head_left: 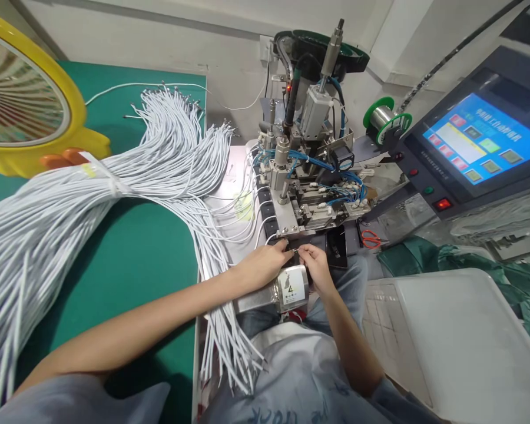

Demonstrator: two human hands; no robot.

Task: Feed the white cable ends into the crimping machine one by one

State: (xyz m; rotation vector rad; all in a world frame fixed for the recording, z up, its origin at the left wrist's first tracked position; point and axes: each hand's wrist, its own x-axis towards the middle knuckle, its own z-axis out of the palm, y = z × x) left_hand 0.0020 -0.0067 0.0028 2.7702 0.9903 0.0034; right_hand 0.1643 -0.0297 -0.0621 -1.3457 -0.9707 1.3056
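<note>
My left hand [265, 265] is closed at the front edge of the bench machine [309, 182], thumb and forefinger pinched together. Between its fingertips and those of my right hand [317, 266] is a small, thin metallic piece [296, 251], which looks like a cable end; its detail is too small to make out. My right hand pinches it from the other side. White cables [212, 232] run from a loose bunch beneath my left forearm into the machine's left side. A metal block with a white label [292, 285] sits just below both hands.
A big tied bundle of white cables [70, 188] covers much of the green table [154, 259]. A yellow fan [77, 100] stands at left. On the right are a touchscreen panel [481, 138], a solder wire spool [382, 118], orange-handled scissors [371, 238] and a white lid-like surface [459, 330].
</note>
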